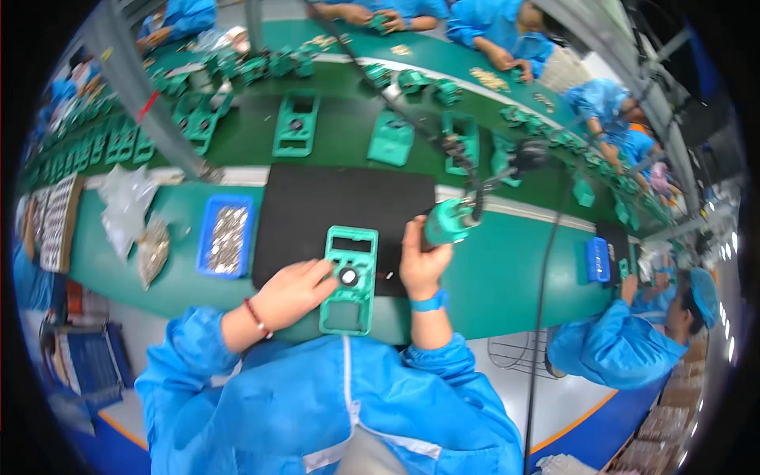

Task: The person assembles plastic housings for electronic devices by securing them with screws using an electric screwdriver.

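Note:
A green plastic housing (359,303) with two rectangular openings and a round black part (348,276) in its middle lies at the front edge of a black mat. My left hand (294,291) reaches onto its left side, fingers close together and bent over the rim, gripping it there. In my right hand (422,265) is a green cylindrical electric screwdriver (450,222), raised to the right of the housing, with a dark cord at its upper end. The screwdriver's tip is hidden from view.
A blue tray (251,237) of small metal screws stands left of the black mat (317,198). Clear plastic bags (127,207) lie farther left. Beyond runs a green conveyor (340,127) carrying more housings (297,127). Co-workers sit across and at the right (617,340). A cable (546,301) hangs at right.

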{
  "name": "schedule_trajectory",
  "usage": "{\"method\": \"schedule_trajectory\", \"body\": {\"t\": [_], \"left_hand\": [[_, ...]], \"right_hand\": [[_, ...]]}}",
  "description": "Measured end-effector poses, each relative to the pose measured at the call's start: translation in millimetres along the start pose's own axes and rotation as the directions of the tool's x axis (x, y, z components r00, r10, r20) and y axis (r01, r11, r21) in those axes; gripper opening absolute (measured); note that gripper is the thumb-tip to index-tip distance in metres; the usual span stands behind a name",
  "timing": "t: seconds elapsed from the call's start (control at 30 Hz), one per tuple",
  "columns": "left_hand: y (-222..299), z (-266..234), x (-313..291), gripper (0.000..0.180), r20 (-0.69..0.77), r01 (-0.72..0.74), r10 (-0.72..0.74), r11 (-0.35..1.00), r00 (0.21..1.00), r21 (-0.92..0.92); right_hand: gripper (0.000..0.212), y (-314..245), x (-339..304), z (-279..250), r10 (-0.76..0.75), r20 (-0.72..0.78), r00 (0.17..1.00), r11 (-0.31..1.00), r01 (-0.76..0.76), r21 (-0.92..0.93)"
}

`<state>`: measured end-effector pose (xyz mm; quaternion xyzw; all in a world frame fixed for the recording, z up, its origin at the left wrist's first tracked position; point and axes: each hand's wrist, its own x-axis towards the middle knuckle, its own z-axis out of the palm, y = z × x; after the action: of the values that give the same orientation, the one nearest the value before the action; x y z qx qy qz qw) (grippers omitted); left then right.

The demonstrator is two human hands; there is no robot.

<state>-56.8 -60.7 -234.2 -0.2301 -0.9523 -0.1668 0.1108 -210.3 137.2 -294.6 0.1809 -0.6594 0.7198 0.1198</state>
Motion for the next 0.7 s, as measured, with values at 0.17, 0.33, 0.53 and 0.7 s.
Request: {"method": "schedule_trajectory", "body": {"t": [0.17,0.33,0.53,0.7], "left_hand": [[5,10,-12,0.027,-0.043,0.074,-0.073,0.997,0.996,0.021],[3,-17,-21,0.041,-0.082,0.169,-0.170,0.985,0.982,-0.017],[-62,-57,-66,0.024,-0.158,0.640,-0.620,0.748,0.768,0.175],[-39,-61,-49,0.020,-0.189,0.493,-0.471,0.865,0.862,0.095]], "right_hand": [[0.022,-12,-4,-2,-0.055,0.130,0.990,0.995,0.066,-0.076],[0.047,-61,-7,3,-0.038,0.210,0.977,0.997,0.024,0.072],[0.058,-107,-5,8,-0.118,0.245,0.962,0.985,0.144,-0.093],[0.051,-113,-6,10,-0.062,0.262,0.963,0.998,0.055,0.035]]}}
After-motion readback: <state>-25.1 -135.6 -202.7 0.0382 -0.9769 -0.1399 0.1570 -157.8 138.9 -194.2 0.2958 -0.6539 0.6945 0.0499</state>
